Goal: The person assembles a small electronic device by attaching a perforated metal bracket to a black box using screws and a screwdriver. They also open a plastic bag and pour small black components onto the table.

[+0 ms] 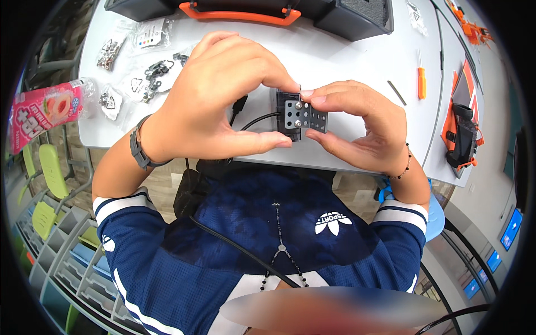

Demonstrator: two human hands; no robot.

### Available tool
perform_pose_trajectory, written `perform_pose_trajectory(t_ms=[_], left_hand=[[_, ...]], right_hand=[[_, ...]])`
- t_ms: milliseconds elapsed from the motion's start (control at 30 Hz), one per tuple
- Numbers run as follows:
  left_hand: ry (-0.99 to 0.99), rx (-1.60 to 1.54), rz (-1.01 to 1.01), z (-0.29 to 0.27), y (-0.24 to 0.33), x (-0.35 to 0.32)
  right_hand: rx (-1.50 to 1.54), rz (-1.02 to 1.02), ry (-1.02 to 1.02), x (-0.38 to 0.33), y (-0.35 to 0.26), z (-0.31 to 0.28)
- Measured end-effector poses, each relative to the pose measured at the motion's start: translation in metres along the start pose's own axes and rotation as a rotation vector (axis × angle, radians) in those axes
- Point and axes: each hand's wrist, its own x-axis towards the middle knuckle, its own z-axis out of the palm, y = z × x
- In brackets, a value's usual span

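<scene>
Just above the table's near edge, a small black motor-like block (281,99) with a cable sits between my two hands. A dark grey perforated metal bracket (319,120) lies against its face, with two silver screws (298,114) standing in its holes. My left hand (215,97) curves around the block, index fingertip at its far edge and thumb at its near edge. From the right, my right hand (371,120) pinches the bracket between thumb and fingers. The block's left side is partly in shadow, and a black cable plug (239,105) shows beneath my left hand.
An orange-handled screwdriver (422,84) and a thin dark rod (397,92) lie to the right. Bags of small parts (111,50) are on the left beside a pink packet (47,111). A dark case with an orange handle (240,15) stands at the back.
</scene>
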Motion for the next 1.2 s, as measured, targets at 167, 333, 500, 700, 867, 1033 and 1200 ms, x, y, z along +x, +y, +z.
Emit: perform_pose_trajectory(t_ms=[167,333,500,700,867,1033,1200], left_hand=[[0.015,0.078,-0.028,0.004,0.004,-0.001],[0.020,0.150,-0.023,0.003,0.006,-0.002],[-0.042,0.146,-0.045,0.000,0.007,-0.001],[-0.042,0.114,-0.050,0.001,0.006,0.003],[0.183,-0.035,0.163,0.022,-0.022,-0.003],[0.335,-0.083,0.271,0.049,-0.044,-0.005],[0.362,-0.098,0.297,0.049,-0.046,-0.006]], right_hand=[[-0.014,-0.026,-0.015,0.002,0.002,0.002],[-0.017,-0.002,-0.028,0.001,-0.001,0.002],[0.040,0.081,-0.051,0.001,0.000,-0.002],[0.187,0.183,-0.116,-0.004,0.004,-0.008],[0.122,0.162,-0.080,-0.007,0.000,-0.004],[0.038,0.082,-0.045,-0.008,0.001,-0.003],[0.004,0.072,-0.038,-0.009,0.001,-0.004]])
